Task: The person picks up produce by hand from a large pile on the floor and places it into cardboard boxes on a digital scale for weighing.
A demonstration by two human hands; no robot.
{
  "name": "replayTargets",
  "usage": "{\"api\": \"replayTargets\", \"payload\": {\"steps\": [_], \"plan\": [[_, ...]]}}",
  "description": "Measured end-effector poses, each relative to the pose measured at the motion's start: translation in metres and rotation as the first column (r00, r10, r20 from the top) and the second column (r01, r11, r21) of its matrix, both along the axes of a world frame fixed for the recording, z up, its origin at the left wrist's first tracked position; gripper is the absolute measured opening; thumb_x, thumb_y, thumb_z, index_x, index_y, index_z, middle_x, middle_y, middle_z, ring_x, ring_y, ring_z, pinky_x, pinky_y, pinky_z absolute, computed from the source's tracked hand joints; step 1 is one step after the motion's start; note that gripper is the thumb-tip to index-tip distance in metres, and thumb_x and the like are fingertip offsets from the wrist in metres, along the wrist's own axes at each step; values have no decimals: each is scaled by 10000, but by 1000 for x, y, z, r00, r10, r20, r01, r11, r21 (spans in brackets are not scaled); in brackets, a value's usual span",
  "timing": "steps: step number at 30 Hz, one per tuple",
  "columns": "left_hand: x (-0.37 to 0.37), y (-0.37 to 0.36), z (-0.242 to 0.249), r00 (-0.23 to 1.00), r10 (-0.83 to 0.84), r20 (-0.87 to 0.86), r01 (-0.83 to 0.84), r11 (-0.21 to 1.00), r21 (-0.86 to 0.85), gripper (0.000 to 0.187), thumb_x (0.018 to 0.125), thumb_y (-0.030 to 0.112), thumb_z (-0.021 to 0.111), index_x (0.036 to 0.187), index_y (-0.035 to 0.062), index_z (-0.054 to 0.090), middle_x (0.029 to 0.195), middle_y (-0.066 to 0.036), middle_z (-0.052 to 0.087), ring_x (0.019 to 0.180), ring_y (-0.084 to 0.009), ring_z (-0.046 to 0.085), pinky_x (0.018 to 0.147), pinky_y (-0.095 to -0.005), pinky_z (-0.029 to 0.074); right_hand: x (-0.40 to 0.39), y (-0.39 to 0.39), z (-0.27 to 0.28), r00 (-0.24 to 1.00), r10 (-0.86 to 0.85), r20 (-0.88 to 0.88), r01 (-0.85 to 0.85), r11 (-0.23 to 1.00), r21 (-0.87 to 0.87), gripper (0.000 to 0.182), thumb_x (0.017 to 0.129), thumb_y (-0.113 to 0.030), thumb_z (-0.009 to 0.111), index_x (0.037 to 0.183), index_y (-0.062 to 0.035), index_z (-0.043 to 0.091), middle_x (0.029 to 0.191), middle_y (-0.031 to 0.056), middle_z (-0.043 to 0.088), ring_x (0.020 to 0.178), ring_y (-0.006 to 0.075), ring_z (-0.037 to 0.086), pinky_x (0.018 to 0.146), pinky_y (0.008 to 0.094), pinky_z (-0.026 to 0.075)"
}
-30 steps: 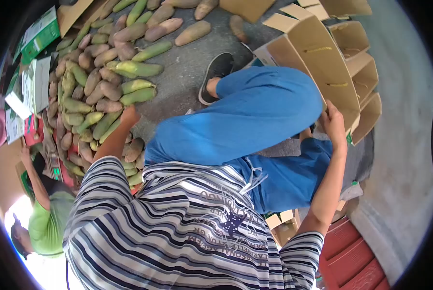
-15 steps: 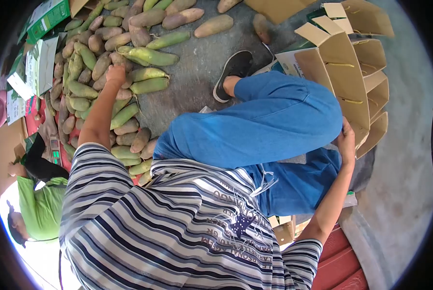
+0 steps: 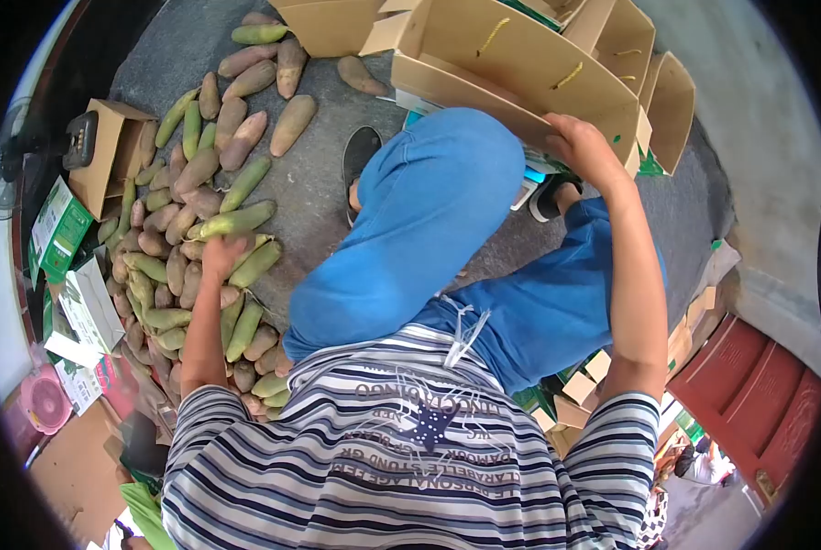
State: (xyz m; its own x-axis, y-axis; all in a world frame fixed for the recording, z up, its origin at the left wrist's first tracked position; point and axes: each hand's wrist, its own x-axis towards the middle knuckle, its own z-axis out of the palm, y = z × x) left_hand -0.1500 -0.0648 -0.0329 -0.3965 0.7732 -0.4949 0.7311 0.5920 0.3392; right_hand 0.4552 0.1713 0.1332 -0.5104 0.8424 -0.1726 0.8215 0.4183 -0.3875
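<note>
Crouching on the grey floor [image 3: 337, 197], the person in the striped shirt [image 3: 410, 458] and blue trousers [image 3: 410, 229] is reaching both arms out at once. Left hand [image 3: 222, 258] is resting on the pile of long fruits [image 3: 186, 247], fingers curled down over a green fruit [image 3: 236, 222] lying crosswise near the pile's edge; whether it is actually gripping the fruit is not clear, the fingertips being hidden under the hand. Right hand [image 3: 586, 151] is sitting against the lower edge of the nearest cardboard carton [image 3: 520, 78], fingers bent around that edge, thumb side facing the knee. That carton is lying on its side, open, with a yellow cord handle [image 3: 493, 35] showing on its wall. More open cartons [image 3: 653, 82] are stacking up just beside it toward the wall. The pile is spreading out to the person's left, green and brown fruits mixed, a few strays lying apart near a black shoe [image 3: 360, 156]. A small brown box [image 3: 108, 156] and green-and-white boxes [image 3: 71, 266] are sitting beyond the pile. Another person's green sleeve [image 3: 144, 513] is showing at the bottom edge.
</note>
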Motion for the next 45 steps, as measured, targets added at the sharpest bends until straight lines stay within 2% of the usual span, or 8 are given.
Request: {"api": "replayTargets", "payload": {"steps": [8,14,16,24,29,34,41,45], "plan": [[228,187,186,904,-426,-40,214,371,903,523,730,225,737,1178,36,544,1152,-138,583,1045,-260,571,890,-355,447,-2,0,2,1000,-15,0,15,997,-76,309,807,-93,581,1112,-41,574,1071,192,600,1014,354,557,863,402,447],[354,288,169,583,-810,-71,267,108,958,490,752,328,684,1129,37,566,1040,-154,609,962,-280,589,820,-359,470,6,0,-15,997,-6,-77,4,1000,-28,351,794,-69,589,1139,-13,560,1072,205,602,1024,354,567,858,393,450],[368,275,167,665,-743,-80,498,361,789,449,784,295,633,1174,90,546,1049,-148,590,964,-311,575,826,-386,468,-2,-4,-6,998,1,-55,-3,999,-33,348,798,-59,588,1138,6,552,1073,209,601,1018,358,568,848,394,454],[203,175,91,945,-315,-84,224,438,871,342,806,185,603,1117,55,550,1133,-140,557,1077,-314,529,911,-370,436,-4,-4,-10,998,-40,-41,36,996,-80,317,817,-49,576,1128,3,549,1056,217,598,983,381,570,827,386,458],[53,79,-13,866,-93,-491,187,971,146,540,732,218,661,1208,39,481,1325,-208,411,1219,-362,402,985,-422,377,-5,-2,-6,997,-58,-56,51,992,-113,288,818,-25,567,1105,-3,554,1010,216,605,916,366,585,799,362,463],[-27,34,-28,832,-170,-528,24,962,-271,582,746,195,633,1267,52,414,1355,-195,373,1230,-345,404,1003,-420,367,-6,-1,-3,991,-130,-45,119,973,-197,276,846,-10,543,1122,-2,545,965,151,612,856,233,593,787,324,461],[-83,16,-76,945,11,-327,-116,946,-303,683,742,255,670,1315,48,361,1258,-184,491,1165,-332,475,938,-410,420,0,0,-12,993,-106,-48,95,977,-189,258,866,-27,533,1122,-14,549,966,157,612,862,223,588,797,312,460],[-80,-8,-75,948,-256,-189,150,883,-444,676,701,354,719,1220,26,435,1084,-199,594,1026,-350,565,848,-424,463,-6,-1,-11,981,-186,-47,171,961,-219,271,855,-21,544,1126,-12,549,993,171,615,898,251,596,816,324,457]]}}
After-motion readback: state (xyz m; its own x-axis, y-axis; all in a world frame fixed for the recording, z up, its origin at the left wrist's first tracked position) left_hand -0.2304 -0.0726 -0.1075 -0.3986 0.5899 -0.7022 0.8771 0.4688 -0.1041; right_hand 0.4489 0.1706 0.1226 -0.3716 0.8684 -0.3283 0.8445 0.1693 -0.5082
